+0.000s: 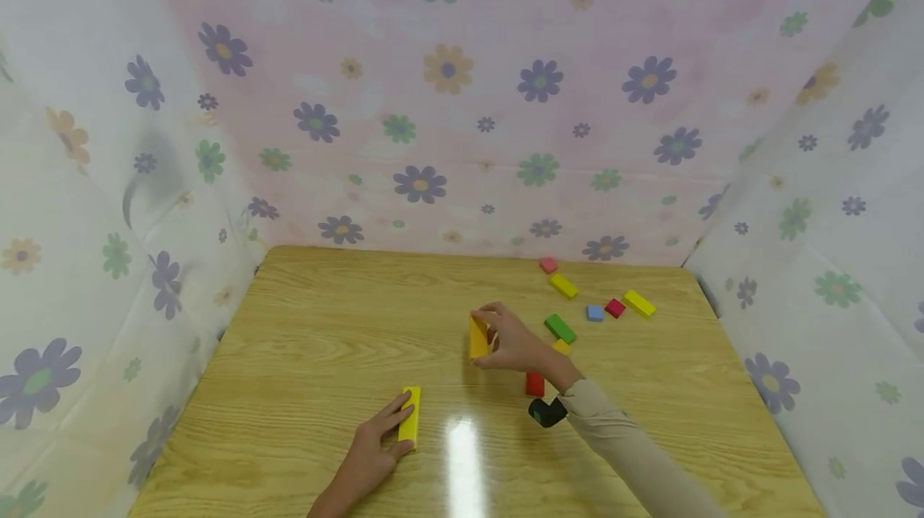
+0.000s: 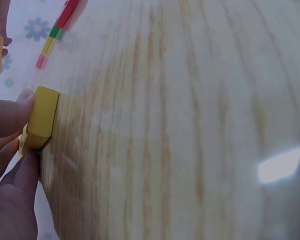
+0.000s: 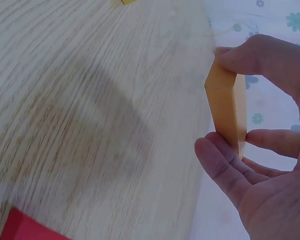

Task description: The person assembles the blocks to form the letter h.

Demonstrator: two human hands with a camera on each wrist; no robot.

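Note:
My left hand (image 1: pixel 366 452) grips a long yellow block (image 1: pixel 410 418) on the wooden table, thumb on one side and fingertips on the other. The end of that block (image 2: pixel 44 112) shows between thumb and fingers in the left wrist view. Farther forward and to the right, my right hand (image 1: pixel 518 346) pinches an orange-yellow block (image 1: pixel 478 339). In the right wrist view this block (image 3: pixel 224 107) is held between the thumb at one end and the fingers at the other, raised off the table with a shadow on the wood.
Beneath the right forearm lie a red block (image 1: pixel 535 384) and a partly covered yellow block (image 1: pixel 561 347). Beyond are green (image 1: pixel 560 329), blue (image 1: pixel 595 313), dark red (image 1: pixel 615 308), pink (image 1: pixel 549 265) and two yellow blocks (image 1: pixel 639 303). A black angled object (image 1: pixel 546 413) shows beside the right wrist. Flowered cloth surrounds the table.

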